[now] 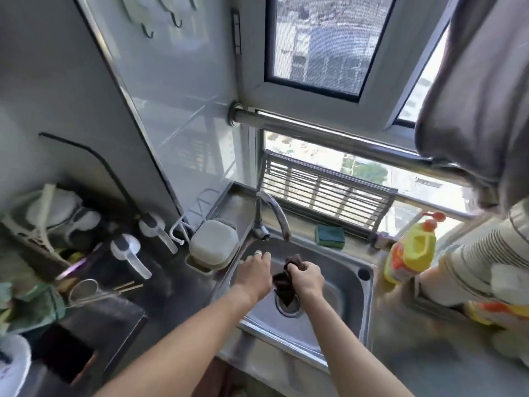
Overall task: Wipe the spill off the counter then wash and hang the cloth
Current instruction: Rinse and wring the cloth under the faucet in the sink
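My right hand [307, 279] grips a dark brown cloth [283, 285], bunched and hanging over the drain [287, 306] of the steel sink [343, 282]. My left hand [254, 272], with a ring on one finger, is just left of the cloth at the sink's left edge. Its fingers reach toward the base of the faucet [272, 210] and hold nothing. No water shows under the spout. A steel rail [315, 127] crosses the window above the sink.
A grey towel [481, 96] hangs from the rail at the right. A green sponge [329, 236] and a yellow detergent bottle [412, 250] stand behind the sink. A white lidded container [213, 245] and utensils crowd the dark counter [114, 310] on the left. Hooks [148, 32] hang top left.
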Motion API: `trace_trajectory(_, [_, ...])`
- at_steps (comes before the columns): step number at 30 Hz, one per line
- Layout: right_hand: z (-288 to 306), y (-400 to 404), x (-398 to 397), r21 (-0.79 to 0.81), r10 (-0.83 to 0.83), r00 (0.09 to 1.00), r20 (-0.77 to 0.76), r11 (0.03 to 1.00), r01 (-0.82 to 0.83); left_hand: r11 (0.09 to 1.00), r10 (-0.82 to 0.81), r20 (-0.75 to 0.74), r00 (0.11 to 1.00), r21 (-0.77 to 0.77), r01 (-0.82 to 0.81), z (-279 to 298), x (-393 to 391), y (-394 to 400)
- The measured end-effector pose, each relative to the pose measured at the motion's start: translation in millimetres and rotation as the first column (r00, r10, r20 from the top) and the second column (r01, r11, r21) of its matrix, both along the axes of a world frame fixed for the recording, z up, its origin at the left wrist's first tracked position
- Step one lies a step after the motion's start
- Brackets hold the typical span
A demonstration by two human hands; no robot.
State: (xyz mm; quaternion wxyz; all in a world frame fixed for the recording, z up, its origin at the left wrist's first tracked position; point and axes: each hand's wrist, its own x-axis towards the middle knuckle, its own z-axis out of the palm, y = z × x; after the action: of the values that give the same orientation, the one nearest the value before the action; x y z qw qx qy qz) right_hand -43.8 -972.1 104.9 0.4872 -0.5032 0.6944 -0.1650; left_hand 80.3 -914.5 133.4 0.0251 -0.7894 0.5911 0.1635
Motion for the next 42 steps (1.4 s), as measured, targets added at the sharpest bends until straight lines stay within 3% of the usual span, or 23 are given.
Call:
trace_trajectory(5, [-24.2,-27.9,19.7,-0.030,-0.167,0.986,0.025,0.985,0.168,0.991,-0.130,0.110,0.985,0.020,0.129,-48.3,45.1,-51.5])
trace_trajectory(11, [-55.2,-47.7,25.1,-0.066,-0.306,0.950,0.057,0.948,0.310,0.988,-0.151,0.097,0.984,-0.007,0.152,-93.8,67.4,-104.9])
trace_trajectory(15, [-77.4,-57.8,25.5,-0.086,-0.305,0.950,0.066,0.947,0.310,0.973,-0.230,0.108,0.967,-0.010,0.232,-111.8,69.4,-129.4])
trace_trajectory(20, [-91.9,-66.2,28.5,-0.096,-0.284,0.955,0.085,0.952,0.291,0.986,-0.158,0.039,0.987,0.061,0.156,-130.9,73.3,-147.4])
trace_trajectory(27, [-103.8,-75.5,28.9,-0.075,-0.260,0.950,0.171,0.958,0.276,0.969,-0.204,0.046,0.978,0.147,0.196,-122.8,76.1,-170.4])
trace_trajectory(35, [-110.5,-71.3,28.8,-0.086,-0.242,0.934,0.262,0.958,0.273,0.959,-0.253,0.173,0.952,0.170,0.225,-121.3,73.1,-180.7])
trace_trajectory(42, [-127.2,-69.3,34.9,-0.104,-0.201,0.955,0.218,0.968,0.228,0.962,-0.240,0.179,0.954,0.178,0.209,-127.3,72.5,-179.7])
